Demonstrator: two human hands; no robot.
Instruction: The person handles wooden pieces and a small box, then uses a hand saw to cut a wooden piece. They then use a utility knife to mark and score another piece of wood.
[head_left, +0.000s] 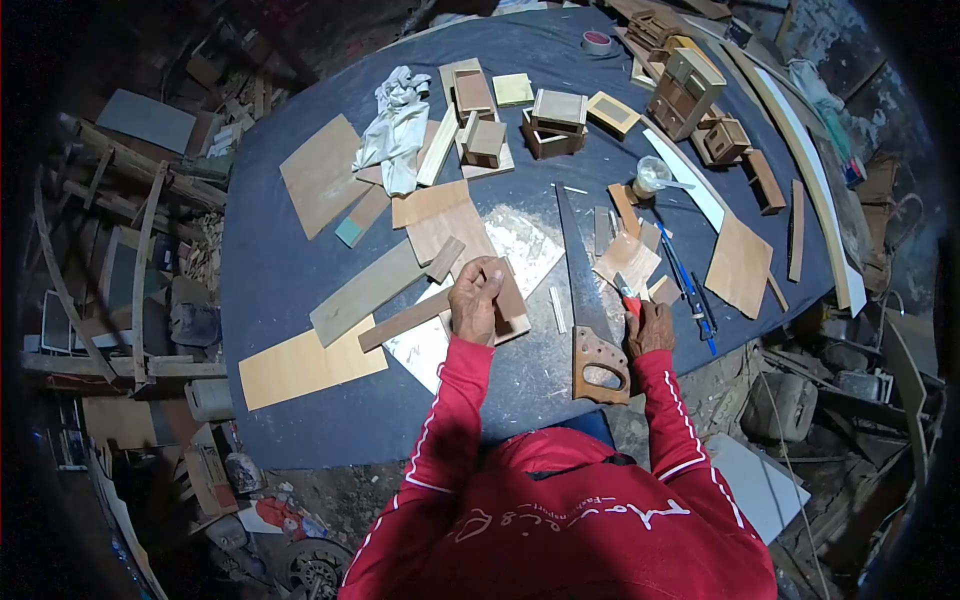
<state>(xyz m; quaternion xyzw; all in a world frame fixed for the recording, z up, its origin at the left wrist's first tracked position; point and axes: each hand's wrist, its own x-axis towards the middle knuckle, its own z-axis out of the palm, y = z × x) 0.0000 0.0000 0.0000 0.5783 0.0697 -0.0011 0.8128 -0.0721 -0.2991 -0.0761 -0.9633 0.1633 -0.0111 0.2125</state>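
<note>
My left hand (474,303) is closed on the edge of a small brown wooden piece (511,297) with a paler lower edge. Under and beside that hand are a narrow wood strip (405,318) and a white, smeared sheet (412,350). My right hand (652,327) grips a red-handled tool (628,296) with a short grey tip, which points up and left toward a small thin wood square (628,258). Between my hands lies a handsaw (585,290), its wooden handle toward me.
Plywood pieces (325,175) and a crumpled white cloth (395,130) lie on the dark-covered table (290,290). Small wooden boxes (555,122) stand at the back, wooden models (686,92) at back right. A tub with a stick (652,176) and a blue tool (690,290) are rightward.
</note>
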